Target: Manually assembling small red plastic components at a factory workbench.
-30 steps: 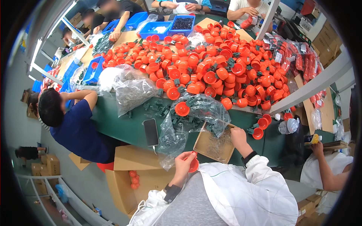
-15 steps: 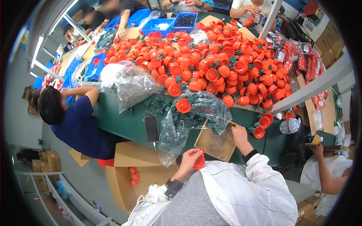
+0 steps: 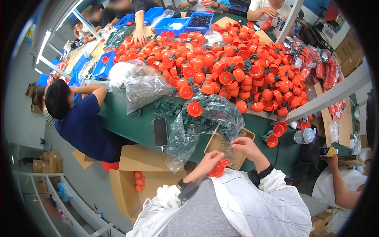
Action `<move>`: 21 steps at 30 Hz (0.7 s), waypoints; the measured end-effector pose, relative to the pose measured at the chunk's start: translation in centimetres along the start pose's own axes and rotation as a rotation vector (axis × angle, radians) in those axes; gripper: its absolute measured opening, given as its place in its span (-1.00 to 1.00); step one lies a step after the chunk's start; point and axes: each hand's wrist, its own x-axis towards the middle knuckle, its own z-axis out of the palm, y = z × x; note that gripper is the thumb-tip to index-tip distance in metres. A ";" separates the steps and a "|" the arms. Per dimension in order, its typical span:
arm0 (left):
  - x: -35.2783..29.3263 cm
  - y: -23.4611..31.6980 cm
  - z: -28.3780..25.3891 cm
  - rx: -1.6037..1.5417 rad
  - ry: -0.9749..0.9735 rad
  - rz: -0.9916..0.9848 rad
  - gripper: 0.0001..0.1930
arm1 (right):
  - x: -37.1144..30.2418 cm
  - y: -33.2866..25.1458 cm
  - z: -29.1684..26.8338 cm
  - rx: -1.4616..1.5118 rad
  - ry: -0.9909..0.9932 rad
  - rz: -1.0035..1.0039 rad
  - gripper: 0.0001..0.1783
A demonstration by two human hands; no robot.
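Note:
In my left hand (image 3: 211, 161) is a small red plastic cup (image 3: 216, 170) with a short tab, held by the rim close to my lap. My right hand (image 3: 248, 147) is pinched over the right side of a shallow cardboard tray (image 3: 212, 143); whatever its fingertips hold is too small to make out. Thin metal pieces (image 3: 226, 149) lie inside the tray. Just beyond it, a clear plastic bag (image 3: 183, 148) spills dark green clips (image 3: 205, 127), and another red cup (image 3: 194, 109) rests on the bag.
A large heap of red cups (image 3: 237, 75) covers the far table. A phone (image 3: 160, 132) with a cable lies left of the bag. Loose red cups (image 3: 272, 140) and a clear plastic jar (image 3: 304, 135) are at right. An open carton (image 3: 134, 162) stands lower left. Co-workers sit around.
My right hand has come out of the tray's far right part, nearer to my left hand. The cup in my left hand has turned, showing its tab. A co-worker's hand shifted right over the heap.

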 end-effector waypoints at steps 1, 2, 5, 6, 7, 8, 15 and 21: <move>0.2 1.1 0.5 0.065 -0.034 0.009 -0.72 | -0.1 -0.3 0.6 -0.011 -0.025 -0.006 -0.79; 0.5 1.8 0.8 0.130 -0.069 0.019 -0.71 | -0.4 -0.7 1.2 -0.022 -0.049 -0.012 -0.79; 1.4 1.7 1.0 0.108 -0.085 0.106 -0.71 | -0.9 -1.6 2.0 -0.027 -0.065 -0.029 -0.79; 1.6 1.4 1.0 0.073 -0.079 0.170 -0.71 | -1.0 -1.7 2.1 -0.029 -0.069 -0.055 -0.79; 1.7 1.1 0.9 0.076 -0.083 0.170 -0.71 | -1.2 -1.7 2.2 -0.025 -0.065 -0.057 -0.79; 1.7 0.9 0.9 -0.012 -0.094 0.113 -0.71 | -1.3 -1.8 2.2 -0.022 -0.048 -0.086 -0.80; 0.6 3.1 1.2 -0.626 -0.214 -0.307 -0.69 | -2.0 -2.2 2.4 0.007 -0.029 -0.184 -0.82; 0.8 2.4 1.6 -0.578 -0.182 -0.263 -0.66 | -1.9 -2.2 2.6 -0.043 -0.002 -0.210 -0.85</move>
